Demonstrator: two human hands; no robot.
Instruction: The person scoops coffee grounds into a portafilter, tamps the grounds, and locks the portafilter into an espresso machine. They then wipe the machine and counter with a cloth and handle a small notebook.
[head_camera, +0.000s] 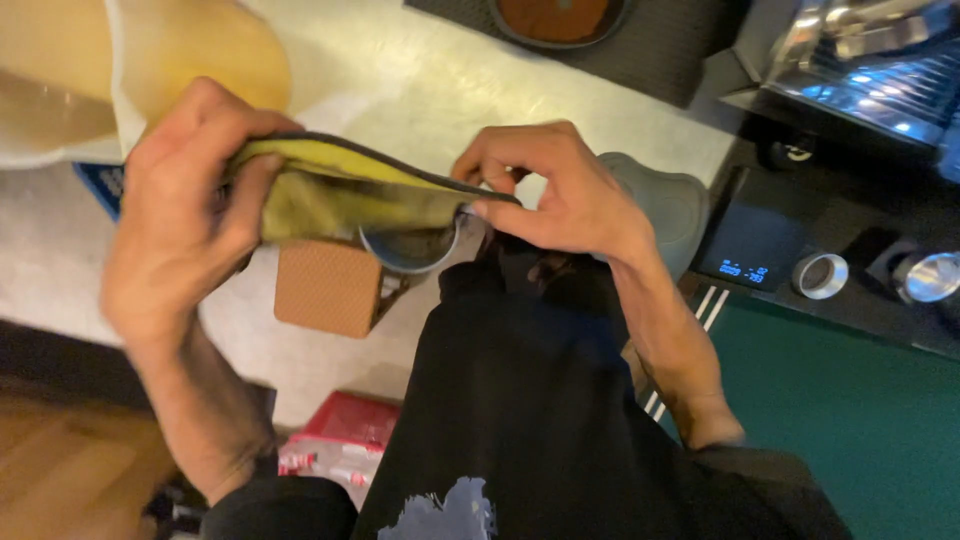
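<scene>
A: Head view, entry one. We see the left hand clenched around one end of a yellow-green cloth with a dark edge, fingers wrapped over the fold. The right hand pinches the other end, thumb and forefinger closed on the hem.

B: We note the cloth is stretched between both hands, held just above the tabletop, in front of our dark shirt. Under it a round metal cup peeks out, its rim showing below the fabric; the cloth is pressed against the cup, which reads as a wiping grip. What supports the cup we cannot tell.

A: Surroundings. A brown square block sits just below the cloth, near the tabletop edge. A grey rounded pad lies behind the right hand.

B: Farther right, a black scale with a lit display, then two metal rings. A dark mat lies at the top. A pale jug crowds the left hand from above; nothing else blocks the hands.
</scene>
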